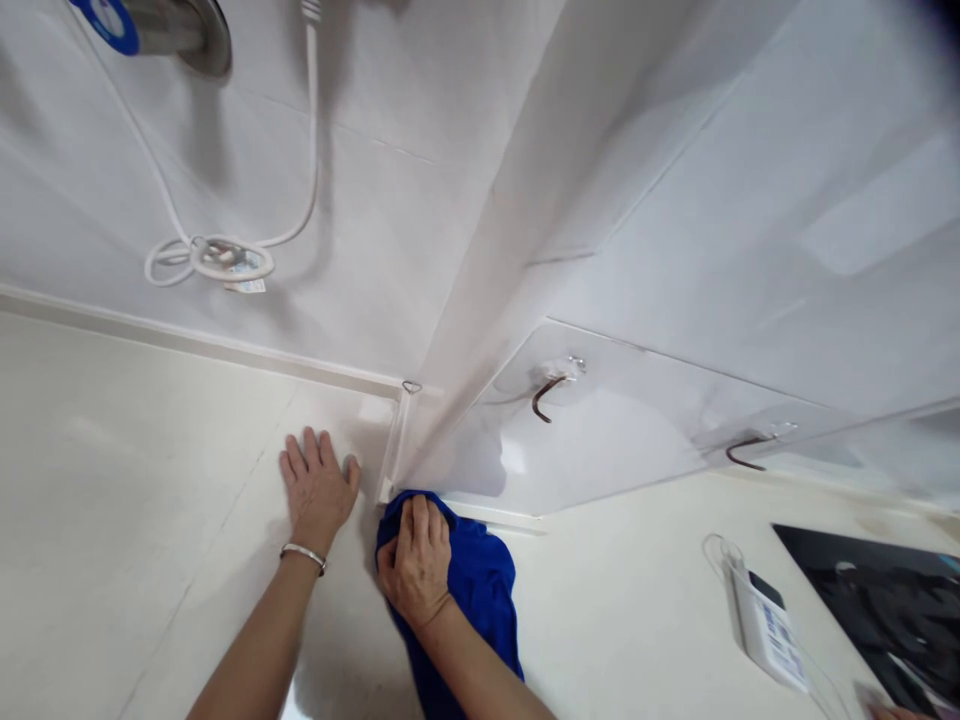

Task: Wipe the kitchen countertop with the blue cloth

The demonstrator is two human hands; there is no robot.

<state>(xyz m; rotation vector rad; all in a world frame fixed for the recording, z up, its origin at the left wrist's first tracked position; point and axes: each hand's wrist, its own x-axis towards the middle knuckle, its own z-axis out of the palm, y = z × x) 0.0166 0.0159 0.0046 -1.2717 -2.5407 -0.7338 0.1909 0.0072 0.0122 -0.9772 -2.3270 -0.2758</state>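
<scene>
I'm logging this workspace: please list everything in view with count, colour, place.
counter: 1, white, lower half
walls: 2, white, upper half
fitting: 1, silver and blue, top left
cable: 1, white, upper left
loop: 1, silver, near centre
hooks: 2, brown, right of centre
device: 1, white, lower right
mat: 1, black, lower right
bracelet: 1, silver, lower left
cloth: 1, blue, lower centre
left hand: 1, bare, on counter
right hand: 1, bare, on cloth

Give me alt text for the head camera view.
A person's right hand holds a blue cloth at the foot of a white wall corner, while the left hand, bracelet at its wrist, lies flat on the white counter. A looped white cord hangs beyond.
</scene>
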